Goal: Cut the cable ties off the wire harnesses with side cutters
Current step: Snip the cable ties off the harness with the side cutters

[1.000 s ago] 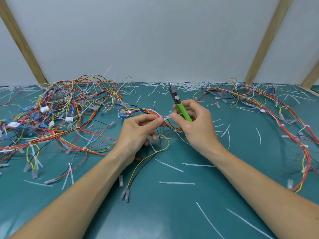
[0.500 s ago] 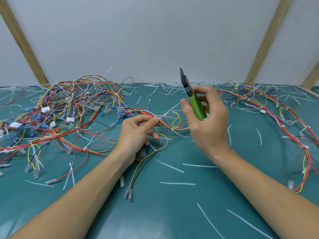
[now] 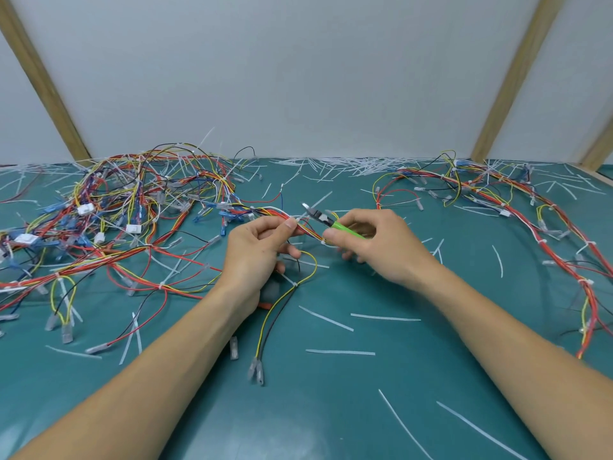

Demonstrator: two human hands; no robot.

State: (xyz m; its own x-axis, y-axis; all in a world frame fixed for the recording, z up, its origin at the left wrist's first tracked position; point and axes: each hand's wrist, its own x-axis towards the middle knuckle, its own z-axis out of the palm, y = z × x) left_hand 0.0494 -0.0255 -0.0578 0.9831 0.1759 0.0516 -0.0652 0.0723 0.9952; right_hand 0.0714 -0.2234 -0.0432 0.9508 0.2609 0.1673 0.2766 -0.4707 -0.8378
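Near edge: your forearms cross the mat (image 3: 331, 410), among loose cut strips.
Left hand (image 3: 255, 257): you pinch the harness (image 3: 308, 229) between thumb and forefinger.
Right hand (image 3: 374, 244): your fingers curl round the green cutters (image 3: 328, 222).
Key relation: bundle runs left to right between your hands; cutter tips point left, just above it, nearest your left thumb.
Containers: none.
Far edge: heaped cut ties (image 3: 348, 166).

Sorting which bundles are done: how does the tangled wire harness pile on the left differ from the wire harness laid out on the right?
The left harness pile is a dense heap with blue and white connectors; the right harness is a looser, mostly red run curving along the green mat. The left pile's strand reaches the left hand, near the green-handled side cutters in the right hand; the right harness lies untouched. Both still carry white ties.
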